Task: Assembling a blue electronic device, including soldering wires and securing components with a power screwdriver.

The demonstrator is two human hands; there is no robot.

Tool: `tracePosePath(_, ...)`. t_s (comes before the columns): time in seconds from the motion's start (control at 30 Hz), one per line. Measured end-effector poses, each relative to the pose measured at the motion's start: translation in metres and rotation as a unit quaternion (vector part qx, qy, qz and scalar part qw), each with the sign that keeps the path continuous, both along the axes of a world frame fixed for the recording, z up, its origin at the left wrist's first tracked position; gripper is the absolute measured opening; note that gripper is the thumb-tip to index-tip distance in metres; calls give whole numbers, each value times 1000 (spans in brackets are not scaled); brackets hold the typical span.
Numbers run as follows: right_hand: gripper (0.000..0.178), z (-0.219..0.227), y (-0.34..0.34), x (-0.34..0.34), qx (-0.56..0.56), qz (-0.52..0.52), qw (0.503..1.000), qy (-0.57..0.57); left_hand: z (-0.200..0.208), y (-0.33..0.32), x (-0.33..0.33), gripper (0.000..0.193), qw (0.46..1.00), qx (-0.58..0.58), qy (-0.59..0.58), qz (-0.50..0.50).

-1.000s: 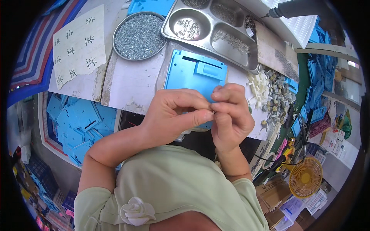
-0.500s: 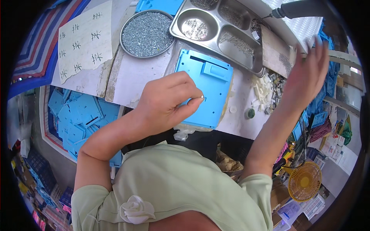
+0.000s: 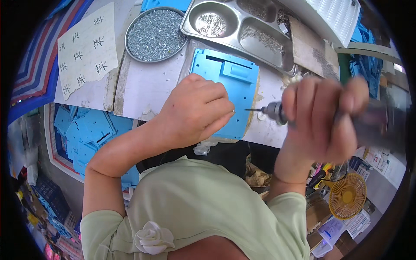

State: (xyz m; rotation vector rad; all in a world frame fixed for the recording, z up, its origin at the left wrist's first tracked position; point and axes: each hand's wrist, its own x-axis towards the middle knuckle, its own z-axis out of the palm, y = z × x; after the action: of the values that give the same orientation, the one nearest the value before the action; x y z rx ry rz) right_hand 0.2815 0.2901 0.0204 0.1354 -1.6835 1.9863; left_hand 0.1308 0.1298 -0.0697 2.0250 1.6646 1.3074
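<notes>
My left hand (image 3: pixel 199 108) is closed in a pinch above the blue plastic panel (image 3: pixel 240 102). A tiny shiny metal piece (image 3: pixel 234 111) shows at its fingertips, too small to make out fully. My right hand (image 3: pixel 320 117) is wrapped round a dark electric screwdriver (image 3: pixel 375 125), blurred by motion. The screwdriver's thin bit points left, toward my left fingertips, with a gap between them. The panel lies flat on the table and has a slot, a raised block and several small holes. My left hand hides part of its lower left side.
Behind the panel stand a round metal dish (image 3: pixel 156 35) of small screws and a steel compartment tray (image 3: pixel 260 43) with small metal parts. Cardboard (image 3: pixel 310 47) lies right of the tray. Blue panels (image 3: pixel 89 134) fill a bin at left. A yellow fan (image 3: pixel 347 196) stands lower right.
My right hand has come down from the upper right, now gripping the electric screwdriver that hung there. My left hand keeps its pinch and has hardly moved. The view has shifted slightly.
</notes>
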Motion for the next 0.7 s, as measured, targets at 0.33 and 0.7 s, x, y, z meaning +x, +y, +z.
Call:
tracePosePath(0.33, 23, -1, -29, 11, -1, -67, 998, -9, -1, 3, 6, 18, 1000, 0, 0, -2)
tracePosePath(0.7, 28, -3, -36, 14, -16, -100, 994, -49, 4, 0, 3, 16, 998, -29, 62, -16)
